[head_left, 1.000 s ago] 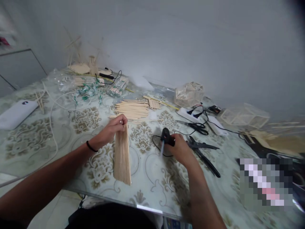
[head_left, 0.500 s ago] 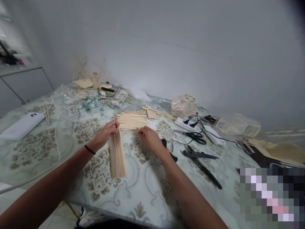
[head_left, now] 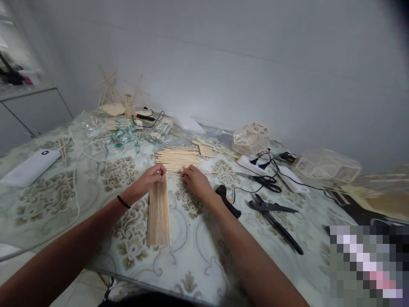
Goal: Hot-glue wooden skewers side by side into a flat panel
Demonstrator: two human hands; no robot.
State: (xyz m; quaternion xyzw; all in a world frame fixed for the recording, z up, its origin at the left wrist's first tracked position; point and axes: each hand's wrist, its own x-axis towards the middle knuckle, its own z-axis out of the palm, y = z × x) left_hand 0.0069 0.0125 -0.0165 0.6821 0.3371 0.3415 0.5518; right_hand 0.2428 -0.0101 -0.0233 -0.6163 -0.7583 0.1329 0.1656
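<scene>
A flat panel of thin wooden sticks [head_left: 159,211] lies lengthwise on the patterned table [head_left: 204,251]. My left hand [head_left: 147,181], fingers pinched, grips the panel's far end. My right hand [head_left: 195,181] rests fingers curled at the near edge of a loose pile of wooden sticks [head_left: 177,156], touching them; whether it pinches one I cannot make out. A black glue gun [head_left: 227,200] lies on the table just right of my right wrist.
Black pliers [head_left: 275,219], scissors [head_left: 265,181] and a white power strip [head_left: 254,164] with cables lie to the right. Stick-built polyhedra [head_left: 251,138] stand at the back. A white device [head_left: 28,167] sits far left. Green-tipped bits and cords litter the back left.
My right hand put down the glue gun and moved left to the loose stick pile. My left hand stayed on the panel's far end.
</scene>
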